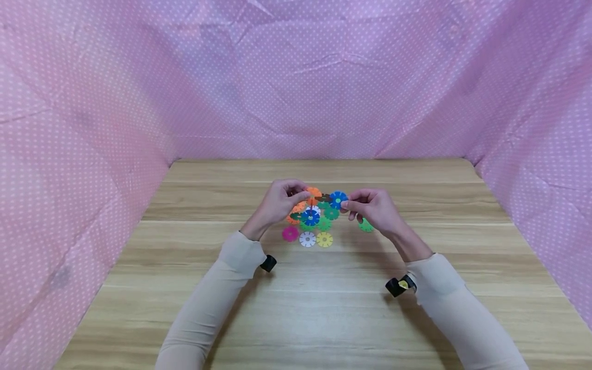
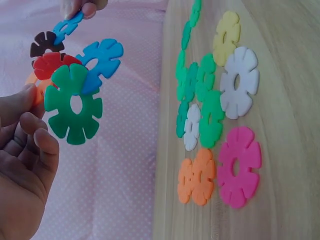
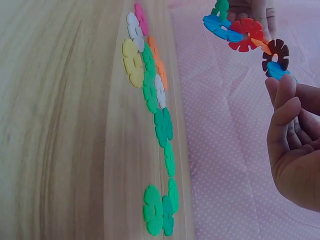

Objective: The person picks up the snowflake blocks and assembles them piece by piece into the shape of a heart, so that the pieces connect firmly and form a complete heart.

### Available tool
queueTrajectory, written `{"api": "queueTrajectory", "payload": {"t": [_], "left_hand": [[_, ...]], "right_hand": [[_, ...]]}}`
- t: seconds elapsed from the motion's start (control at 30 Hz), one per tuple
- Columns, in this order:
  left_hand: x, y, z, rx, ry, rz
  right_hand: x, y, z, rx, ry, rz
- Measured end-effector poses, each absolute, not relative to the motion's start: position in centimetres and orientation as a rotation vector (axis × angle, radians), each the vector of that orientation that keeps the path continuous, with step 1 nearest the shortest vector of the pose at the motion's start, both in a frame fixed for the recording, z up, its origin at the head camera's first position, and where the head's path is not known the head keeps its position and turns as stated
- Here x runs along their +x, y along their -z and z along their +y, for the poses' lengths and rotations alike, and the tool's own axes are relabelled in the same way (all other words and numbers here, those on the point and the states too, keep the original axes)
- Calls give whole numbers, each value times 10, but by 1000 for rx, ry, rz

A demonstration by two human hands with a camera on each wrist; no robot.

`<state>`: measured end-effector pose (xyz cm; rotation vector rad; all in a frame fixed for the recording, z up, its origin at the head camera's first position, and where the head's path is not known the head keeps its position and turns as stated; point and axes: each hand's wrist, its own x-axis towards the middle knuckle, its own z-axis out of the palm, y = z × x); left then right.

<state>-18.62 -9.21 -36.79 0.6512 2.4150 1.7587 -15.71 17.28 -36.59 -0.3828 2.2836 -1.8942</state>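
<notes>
While the left hand [image 1: 279, 199] pinches an orange flower-notched plastic disc [image 1: 314, 191] near mid-frame in the head view, the right hand [image 1: 376, 209], a bit right of centre, has a blue flower-notched plastic disc [image 1: 338, 195] between thumb and fingers. Both grips look narrow, fingertips only. Up between them sit a red notched plastic disc [image 2: 55, 62] and a dark brown notched plastic disc [image 3: 282, 50]. My read: the step is slotting that blue one into the brown; can't tell if it's fully seated. I'd say the next move calls for lining up notches and a firm push, orange end held steady. Pink [image 2: 250, 165], white [image 2: 248, 82] and yellow plastic discs [image 2: 234, 35] lie lower centre.
</notes>
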Motion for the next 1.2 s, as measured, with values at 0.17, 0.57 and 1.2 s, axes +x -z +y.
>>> {"api": "queueTrajectory", "payload": {"t": [0.17,0.57,1.2], "left_hand": [[-185,366,-94,650,-1763,2408],[-185,365,-93,680,-1729,2396],[-194,362,-94,777,-1660,2448]], "right_hand": [[-157,366,171,-398,1906,2250],[-158,368,172,-453,1860,2263],[-162,373,174,-437,1791,2282]]}}
